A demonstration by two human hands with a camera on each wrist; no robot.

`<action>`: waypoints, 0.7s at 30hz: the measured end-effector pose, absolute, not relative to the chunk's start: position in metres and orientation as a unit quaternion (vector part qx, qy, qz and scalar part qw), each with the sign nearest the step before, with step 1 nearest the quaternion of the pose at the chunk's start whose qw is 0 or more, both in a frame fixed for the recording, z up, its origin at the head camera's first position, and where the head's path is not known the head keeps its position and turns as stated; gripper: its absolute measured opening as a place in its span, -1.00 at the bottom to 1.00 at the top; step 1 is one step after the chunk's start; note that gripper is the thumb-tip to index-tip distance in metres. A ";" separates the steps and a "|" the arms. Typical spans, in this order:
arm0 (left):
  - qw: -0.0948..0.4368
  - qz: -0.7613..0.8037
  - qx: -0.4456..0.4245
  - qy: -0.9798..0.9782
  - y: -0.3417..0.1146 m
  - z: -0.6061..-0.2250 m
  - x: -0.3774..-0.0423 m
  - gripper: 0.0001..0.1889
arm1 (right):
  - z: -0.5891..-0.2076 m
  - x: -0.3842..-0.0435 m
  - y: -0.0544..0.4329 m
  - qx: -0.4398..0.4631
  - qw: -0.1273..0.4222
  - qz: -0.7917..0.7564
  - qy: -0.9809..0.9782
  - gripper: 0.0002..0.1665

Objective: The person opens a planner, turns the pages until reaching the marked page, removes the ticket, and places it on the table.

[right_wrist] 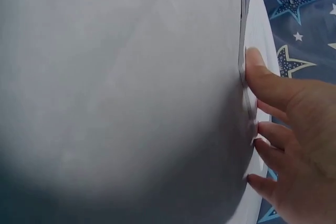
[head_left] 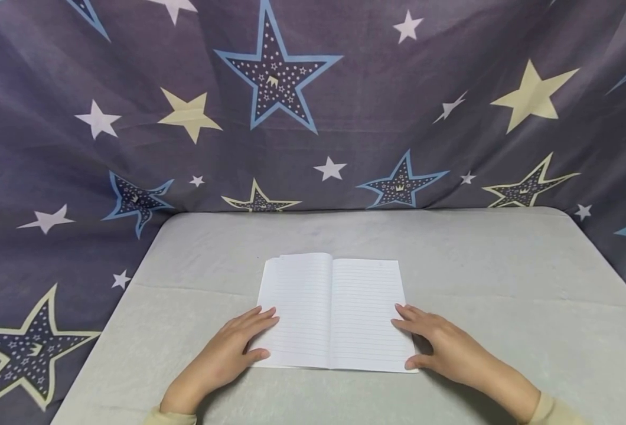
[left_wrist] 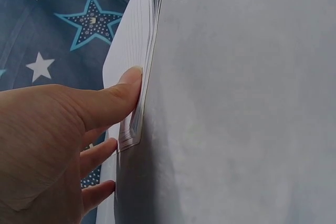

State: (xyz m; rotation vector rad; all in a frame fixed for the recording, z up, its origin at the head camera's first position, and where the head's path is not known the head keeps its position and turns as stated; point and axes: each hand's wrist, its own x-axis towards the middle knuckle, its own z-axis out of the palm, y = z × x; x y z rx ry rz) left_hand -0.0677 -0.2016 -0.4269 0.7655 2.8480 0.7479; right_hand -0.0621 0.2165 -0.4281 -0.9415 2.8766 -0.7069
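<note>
An opened notebook (head_left: 302,313) with blank ruled pages lies flat, its spine pointing away from me. At its left edge rests my left hand (head_left: 233,342), fingers spread over the page's margin. The left wrist view shows that thumb (left_wrist: 118,95) against the lower corner of the stacked pages (left_wrist: 131,40). On the opposite side, my right hand (head_left: 448,348) touches the right page's edge, its thumb (head_left: 419,361) at the near corner. In the right wrist view the right hand's fingers (right_wrist: 273,153) extend along the notebook's edge, loosely bent.
A pale cloth-covered table (head_left: 504,330) extends around the notebook on all sides. Behind it and to its left hangs a dark curtain (head_left: 345,130) printed with stars, meeting the table's back edge. Light sleeves (head_left: 552,410) show at the bottom.
</note>
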 end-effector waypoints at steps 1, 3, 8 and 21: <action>0.049 0.246 0.251 0.935 -0.201 -0.427 -0.068 -0.39 | -0.428 -0.062 0.216 -0.303 0.013 -0.223 0.926 -0.16; 0.048 0.247 0.250 0.935 -0.201 -0.427 -0.068 -0.39 | -0.427 -0.063 0.214 -0.301 0.005 -0.215 0.929 -0.16; 0.047 0.249 0.250 0.935 -0.201 -0.428 -0.068 -0.39 | -0.427 -0.063 0.207 -0.287 -0.031 -0.194 0.938 -0.23; 0.061 0.251 0.240 0.936 -0.202 -0.429 -0.068 -0.38 | -0.424 -0.064 0.187 -0.221 -0.141 -0.208 0.942 0.15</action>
